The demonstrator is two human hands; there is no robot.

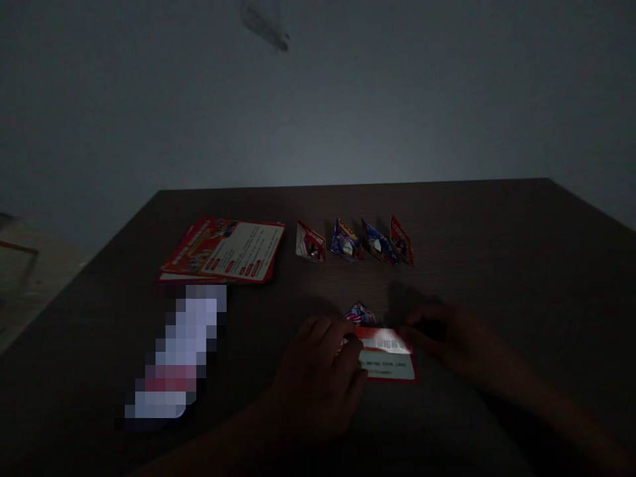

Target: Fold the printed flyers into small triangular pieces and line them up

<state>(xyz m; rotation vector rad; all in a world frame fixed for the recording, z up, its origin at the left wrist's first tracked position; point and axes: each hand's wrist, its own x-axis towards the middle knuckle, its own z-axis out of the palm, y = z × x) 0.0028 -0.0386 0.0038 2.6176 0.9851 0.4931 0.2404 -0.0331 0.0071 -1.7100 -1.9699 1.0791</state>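
Observation:
A printed card (392,370) with a red border and a pale text panel lies on the table in front of me. Its upper part is folded over and shows a shiny barcode strip. My left hand (325,371) has its fingers curled over the card's left side. At the top right corner, the thumb and forefinger of my right hand (442,331) are pinched together on the fold. Just beyond the card stands a small pointed piece of folded paper (360,313), partly hidden by my left fingers.
Folded red paper (311,245), two blue folded papers (346,240) and another red one (401,240) stand in a row farther back. A stack of printed cards (238,248) lies left of them. Nearer is a bright, pixelated phone-like slab (173,358). The dark table (497,252) meets a wall.

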